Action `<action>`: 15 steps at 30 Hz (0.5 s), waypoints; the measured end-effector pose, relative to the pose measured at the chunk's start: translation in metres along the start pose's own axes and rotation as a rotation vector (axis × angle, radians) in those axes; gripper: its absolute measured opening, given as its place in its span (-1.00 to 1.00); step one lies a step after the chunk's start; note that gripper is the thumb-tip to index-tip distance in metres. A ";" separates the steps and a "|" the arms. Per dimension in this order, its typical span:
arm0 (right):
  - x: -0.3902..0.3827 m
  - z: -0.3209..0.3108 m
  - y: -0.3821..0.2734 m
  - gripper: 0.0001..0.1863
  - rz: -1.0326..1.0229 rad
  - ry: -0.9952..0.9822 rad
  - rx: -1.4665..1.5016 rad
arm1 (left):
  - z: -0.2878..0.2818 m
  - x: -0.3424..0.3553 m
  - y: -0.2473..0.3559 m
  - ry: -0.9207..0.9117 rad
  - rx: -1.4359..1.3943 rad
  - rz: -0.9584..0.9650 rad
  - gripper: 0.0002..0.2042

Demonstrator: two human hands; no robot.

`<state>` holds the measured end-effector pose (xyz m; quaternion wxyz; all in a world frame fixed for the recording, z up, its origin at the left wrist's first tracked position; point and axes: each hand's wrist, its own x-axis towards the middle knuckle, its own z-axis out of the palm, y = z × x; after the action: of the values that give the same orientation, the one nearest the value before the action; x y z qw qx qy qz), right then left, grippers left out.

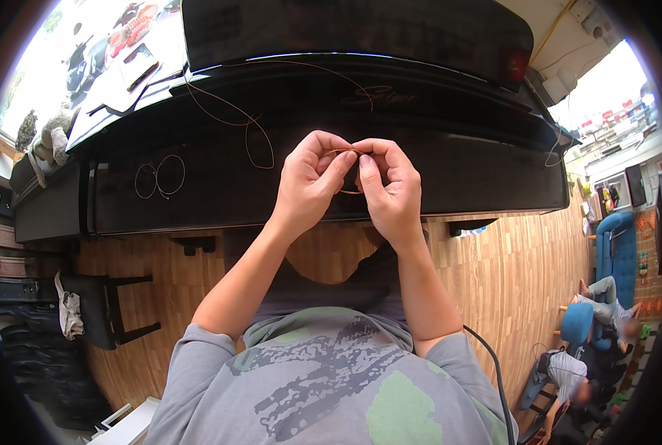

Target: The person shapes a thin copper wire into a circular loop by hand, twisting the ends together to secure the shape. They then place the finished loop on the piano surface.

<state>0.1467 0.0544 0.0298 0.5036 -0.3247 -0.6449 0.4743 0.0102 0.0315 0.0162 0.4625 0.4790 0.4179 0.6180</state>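
Note:
Both my hands meet over the black piano (479, 178), fingertips pinched close together. Between them is a thin copper-coloured wire (351, 193), whose small loop hangs below the fingers. My left hand (308, 182) is closed on the wire from one side, thumb against forefinger. My right hand (394, 189) grips it from the other side, its thumb pointing up. To the left, a long loose wire (231, 121) curves across the piano and bends into a narrow loop near my left hand. Two coiled wire rings (170, 176) lie further left on the dark surface.
Papers and a phone-like object (138, 67) lie at the far left, near a soft toy (55, 137). A black stool (97, 308) with a cloth on it stands on the wooden floor (494, 274). Two people sit at the right, near a blue sofa (618, 245).

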 end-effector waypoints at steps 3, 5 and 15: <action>-0.001 0.005 -0.001 -0.89 -0.083 0.104 -0.195 | 0.007 -0.003 0.000 0.068 0.052 0.078 -0.90; -0.001 0.006 -0.001 -0.93 -0.159 0.162 -0.337 | 0.010 -0.005 0.001 0.080 0.088 0.109 -0.91; -0.002 0.006 0.003 -0.91 -0.074 0.158 -0.205 | 0.007 -0.008 0.002 -0.070 -0.186 0.000 -0.87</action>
<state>0.1417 0.0515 0.0263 0.5340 -0.3868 -0.6600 0.3601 0.0174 0.0241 0.0182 0.5194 0.4551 0.3423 0.6371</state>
